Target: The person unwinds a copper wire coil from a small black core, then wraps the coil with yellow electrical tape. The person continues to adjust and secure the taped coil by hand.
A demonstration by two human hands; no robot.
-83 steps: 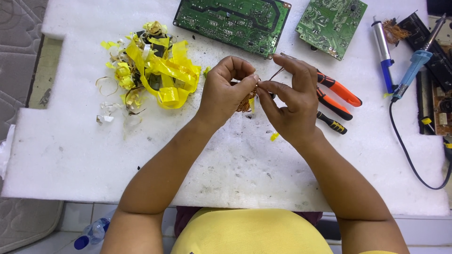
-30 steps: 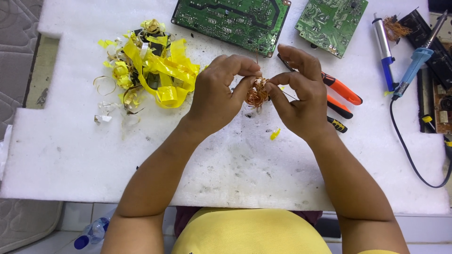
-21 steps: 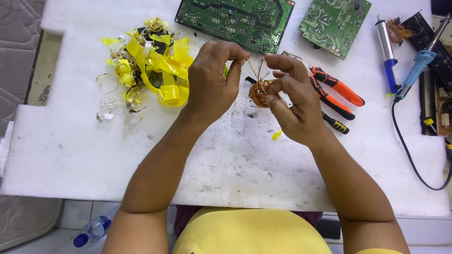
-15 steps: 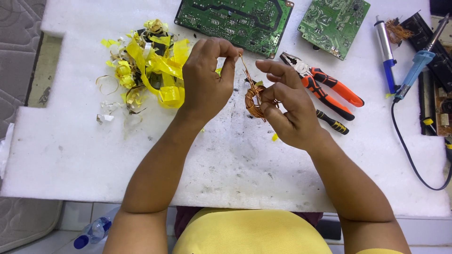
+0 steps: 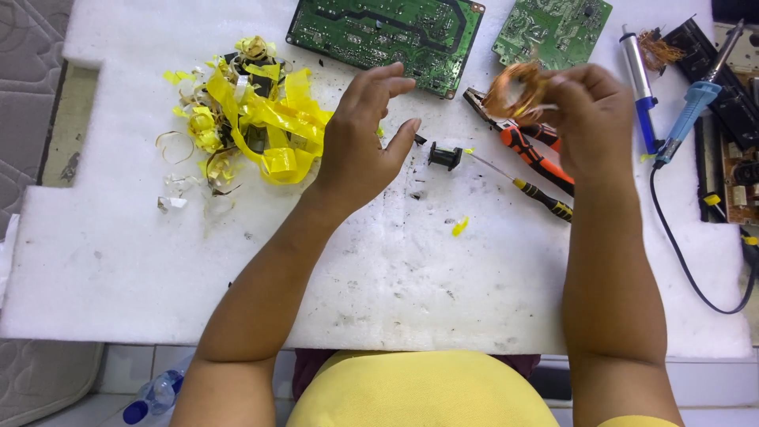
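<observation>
White foam sheet covers the worktop point(image 5: 237, 269), with a notch cut out of its left edge, and the whole front half is pretty much bare, so lots of open room down there. Far left there's a messy heap of yellow tape scraps point(image 5: 253, 119). Left hand point(image 5: 360, 138) hovers just right of the heap, fingers spread apart and holding nothing. A small black bobbin point(image 5: 445, 156) lies on the foam between both hands. Behind it sits a green circuit board point(image 5: 387, 32). Right hand point(image 5: 581, 119) is lifted and pinched around a copper wire coil point(image 5: 514, 87), which is blurry. Orange pliers point(image 5: 530, 146) and a screwdriver point(image 5: 526, 188) are partly hidden under that hand. Blue soldering iron point(image 5: 696, 103) sits near the right edge, and the stuff past it is cut off.
</observation>
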